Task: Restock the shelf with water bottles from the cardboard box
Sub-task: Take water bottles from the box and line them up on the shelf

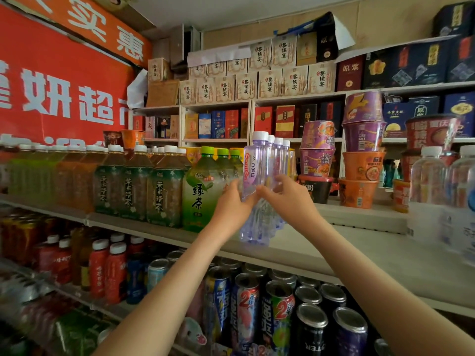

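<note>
While both your grips are holding it, the water bottle (253,170) is standing at the front of its row on the shelf (321,242).
Your left grip (231,204) is curling round the bottle's left side and your right grip (285,194) is wrapping its right side, both at mid-height. More white-capped bottles (279,152) are lining up behind it; green tea bottles (203,186) are sitting just to its left, stacked noodle cups (317,155) to its right, and cans (246,304) on the level below.

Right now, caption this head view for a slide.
Left hand and right hand hold water bottles on shelf beside green tea.
</note>
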`<state>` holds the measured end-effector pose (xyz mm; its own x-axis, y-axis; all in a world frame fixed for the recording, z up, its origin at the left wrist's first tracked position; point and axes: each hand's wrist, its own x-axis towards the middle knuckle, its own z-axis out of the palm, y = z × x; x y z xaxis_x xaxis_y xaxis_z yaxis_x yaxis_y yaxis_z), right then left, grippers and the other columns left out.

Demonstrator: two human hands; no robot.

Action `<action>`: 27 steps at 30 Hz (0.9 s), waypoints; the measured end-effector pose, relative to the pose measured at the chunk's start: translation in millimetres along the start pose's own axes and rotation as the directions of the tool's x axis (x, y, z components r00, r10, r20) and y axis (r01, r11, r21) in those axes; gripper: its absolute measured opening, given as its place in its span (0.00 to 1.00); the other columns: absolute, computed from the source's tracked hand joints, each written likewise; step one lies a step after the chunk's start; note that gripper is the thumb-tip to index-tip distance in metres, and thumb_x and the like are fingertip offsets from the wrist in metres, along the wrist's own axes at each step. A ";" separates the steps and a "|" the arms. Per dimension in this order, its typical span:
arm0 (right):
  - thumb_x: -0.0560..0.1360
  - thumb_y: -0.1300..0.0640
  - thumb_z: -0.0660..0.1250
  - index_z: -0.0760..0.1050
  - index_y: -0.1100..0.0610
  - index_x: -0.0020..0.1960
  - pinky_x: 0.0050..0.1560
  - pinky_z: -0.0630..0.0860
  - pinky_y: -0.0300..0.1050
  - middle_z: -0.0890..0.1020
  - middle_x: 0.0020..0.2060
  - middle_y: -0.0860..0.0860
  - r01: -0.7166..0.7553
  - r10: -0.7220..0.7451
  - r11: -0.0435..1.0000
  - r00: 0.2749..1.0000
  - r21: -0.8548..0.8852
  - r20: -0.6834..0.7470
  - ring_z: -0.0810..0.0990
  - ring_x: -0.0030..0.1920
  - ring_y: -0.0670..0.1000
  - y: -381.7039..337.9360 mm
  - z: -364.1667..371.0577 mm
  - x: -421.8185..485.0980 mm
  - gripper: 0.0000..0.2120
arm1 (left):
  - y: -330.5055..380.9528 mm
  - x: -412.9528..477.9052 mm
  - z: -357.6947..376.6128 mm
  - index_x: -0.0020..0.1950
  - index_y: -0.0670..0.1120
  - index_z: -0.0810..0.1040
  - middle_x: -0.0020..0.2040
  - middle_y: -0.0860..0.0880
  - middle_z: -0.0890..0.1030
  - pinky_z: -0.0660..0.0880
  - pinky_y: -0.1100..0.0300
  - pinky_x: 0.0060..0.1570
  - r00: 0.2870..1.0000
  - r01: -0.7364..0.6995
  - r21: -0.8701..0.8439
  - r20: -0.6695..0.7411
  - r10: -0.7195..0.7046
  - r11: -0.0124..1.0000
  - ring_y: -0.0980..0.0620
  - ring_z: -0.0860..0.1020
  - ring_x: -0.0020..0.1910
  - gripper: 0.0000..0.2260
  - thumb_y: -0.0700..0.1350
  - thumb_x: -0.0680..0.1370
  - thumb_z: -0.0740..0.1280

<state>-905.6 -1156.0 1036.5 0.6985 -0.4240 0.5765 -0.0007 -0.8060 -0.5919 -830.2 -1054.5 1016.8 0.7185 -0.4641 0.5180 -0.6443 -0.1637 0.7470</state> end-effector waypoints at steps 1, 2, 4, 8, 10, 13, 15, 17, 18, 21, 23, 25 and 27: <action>0.77 0.47 0.64 0.66 0.59 0.68 0.41 0.75 0.37 0.77 0.51 0.52 0.031 -0.030 1.000 0.998 0.001 -0.061 0.77 0.45 0.47 -0.9 2.1 -8.1 0.24 | -0.3 -6.6 -0.1 0.75 0.47 0.57 0.71 0.48 0.68 0.70 0.57 0.61 0.998 -0.033 0.053 -0.049 0.035 0.998 0.51 0.70 0.67 0.29 0.54 0.78 0.63; 0.77 0.49 0.63 0.66 0.59 0.68 0.48 0.76 0.40 0.77 0.54 0.52 0.085 -0.085 0.996 0.987 -0.007 -0.135 0.78 0.50 0.49 -2.1 5.7 -17.7 0.23 | -0.1 -16.5 -0.8 0.75 0.46 0.56 0.72 0.49 0.67 0.67 0.60 0.63 0.989 -0.088 0.092 -0.108 0.098 0.992 0.51 0.68 0.68 0.28 0.51 0.79 0.63; 0.77 0.54 0.63 0.68 0.58 0.65 0.54 0.74 0.43 0.78 0.55 0.51 0.244 -0.241 0.970 0.941 -0.016 -0.239 0.77 0.55 0.50 -5.9 17.3 -40.0 0.18 | -4.3 -41.6 -3.6 0.73 0.45 0.61 0.67 0.52 0.71 0.65 0.68 0.61 0.949 -0.226 0.129 -0.196 0.248 0.966 0.55 0.70 0.66 0.24 0.45 0.79 0.63; 0.77 0.59 0.63 0.71 0.57 0.55 0.45 0.76 0.43 0.80 0.47 0.50 0.455 -0.448 0.890 0.883 0.020 -0.142 0.78 0.48 0.49 -14.3 58.3 -82.9 0.07 | -36.2 -98.3 -13.5 0.67 0.45 0.68 0.60 0.52 0.75 0.73 0.64 0.58 0.917 -0.310 0.151 -0.211 0.337 0.939 0.57 0.74 0.58 0.19 0.38 0.77 0.66; 0.77 0.59 0.63 0.70 0.56 0.54 0.44 0.76 0.42 0.80 0.46 0.49 0.462 -0.461 0.882 0.887 0.096 -0.036 0.78 0.47 0.48 -15.0 86.2 -101.1 0.07 | -59.5 -123.4 -20.6 0.66 0.45 0.68 0.57 0.53 0.76 0.71 0.72 0.52 0.946 -0.202 0.168 -0.223 0.237 0.965 0.59 0.75 0.53 0.17 0.38 0.77 0.64; 0.76 0.60 0.65 0.71 0.57 0.55 0.45 0.74 0.38 0.77 0.44 0.45 0.389 -0.426 0.892 0.893 0.228 0.145 0.78 0.46 0.46 -11.3 139.7 -126.4 0.08 | -110.1 -156.4 -32.5 0.64 0.42 0.69 0.56 0.46 0.78 0.66 0.71 0.48 0.964 0.072 0.224 -0.267 -0.010 0.972 0.50 0.76 0.53 0.16 0.35 0.76 0.62; 0.75 0.61 0.66 0.72 0.58 0.53 0.45 0.75 0.41 0.77 0.42 0.46 0.333 -0.406 0.900 0.874 0.281 0.266 0.78 0.45 0.47 -4.4 184.3 -145.7 0.08 | -149.8 -184.3 -41.2 0.64 0.42 0.69 0.56 0.47 0.77 0.70 0.67 0.51 0.952 0.208 0.228 -0.270 -0.144 0.951 0.50 0.77 0.54 0.16 0.36 0.77 0.63; 0.75 0.61 0.66 0.73 0.59 0.52 0.45 0.76 0.45 0.79 0.41 0.48 0.260 -0.379 0.912 0.831 0.316 0.408 0.80 0.43 0.49 8.1 235.6 -173.0 0.07 | -194.5 -219.8 -45.5 0.63 0.44 0.69 0.55 0.49 0.77 0.75 0.60 0.50 0.928 0.332 0.198 -0.243 -0.282 0.922 0.51 0.78 0.52 0.14 0.38 0.77 0.63; 0.75 0.60 0.66 0.73 0.60 0.52 0.45 0.77 0.46 0.81 0.41 0.50 0.223 -0.363 0.920 0.799 0.323 0.480 0.80 0.43 0.50 16.5 262.2 -190.1 0.07 | -220.8 -240.2 -45.5 0.61 0.44 0.70 0.54 0.49 0.78 0.76 0.58 0.49 0.897 0.412 0.172 -0.246 -0.366 0.895 0.52 0.78 0.51 0.12 0.37 0.78 0.62; 0.75 0.59 0.67 0.75 0.62 0.52 0.45 0.76 0.48 0.81 0.42 0.54 0.101 -0.300 0.944 0.655 0.313 0.694 0.80 0.42 0.51 51.0 344.1 -251.7 0.09 | -308.0 -315.9 -39.3 0.57 0.45 0.72 0.50 0.50 0.80 0.75 0.57 0.46 0.717 0.691 0.146 -0.263 -0.646 0.708 0.51 0.79 0.48 0.08 0.38 0.79 0.60; 0.75 0.61 0.67 0.75 0.62 0.52 0.45 0.75 0.48 0.79 0.39 0.51 -0.016 -0.212 0.965 0.534 0.260 0.819 0.77 0.40 0.50 82.2 394.6 -300.0 0.08 | -366.0 -379.8 -27.6 0.57 0.42 0.74 0.50 0.46 0.80 0.73 0.58 0.46 0.564 0.826 0.153 -0.274 -0.779 0.543 0.49 0.79 0.49 0.08 0.38 0.79 0.60; 0.76 0.60 0.65 0.74 0.61 0.54 0.46 0.75 0.47 0.76 0.39 0.48 -0.099 -0.116 0.981 0.398 0.168 0.910 0.76 0.42 0.50 119.0 439.7 -352.8 0.08 | -416.6 -448.8 -11.3 0.57 0.40 0.75 0.53 0.44 0.81 0.71 0.60 0.48 0.405 0.914 0.147 -0.262 -0.876 0.379 0.46 0.80 0.52 0.08 0.39 0.79 0.60; 0.77 0.58 0.63 0.73 0.59 0.57 0.47 0.74 0.43 0.75 0.43 0.48 -0.110 -0.015 0.993 0.236 0.042 0.972 0.75 0.44 0.49 159.7 476.3 -411.2 0.10 | -459.2 -517.4 10.5 0.56 0.42 0.75 0.53 0.44 0.81 0.72 0.60 0.49 0.255 0.965 0.133 -0.242 -0.936 0.228 0.46 0.80 0.52 0.08 0.40 0.80 0.60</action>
<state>-852.0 -913.7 436.6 0.8604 0.3134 -0.4019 -0.0473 -0.7361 -0.6752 -908.9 -748.3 401.4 0.8496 0.2454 -0.4668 0.5112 -0.6007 0.6147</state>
